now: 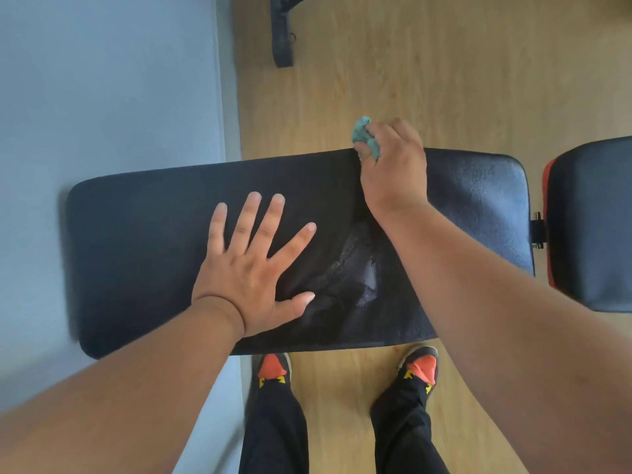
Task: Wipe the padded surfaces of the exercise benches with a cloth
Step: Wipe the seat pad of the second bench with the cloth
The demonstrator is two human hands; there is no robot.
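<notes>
A long black padded bench pad [143,241] lies crosswise in front of me. My left hand [254,268] rests flat on its middle with the fingers spread. My right hand [393,169] grips a bunched teal cloth [366,135] at the pad's far edge, right of centre; most of the cloth is hidden under the fingers. A damp, shiny streak [359,268] shows on the pad between my two arms. A second black pad [595,227] with a red side sits just to the right, separated by a narrow gap.
A grey-blue wall [102,80] runs along the left, close to the pad's left end. A black frame foot of other equipment [282,32] stands on the wood floor [444,63] beyond. My feet in black and orange shoes [273,369] stand at the pad's near edge.
</notes>
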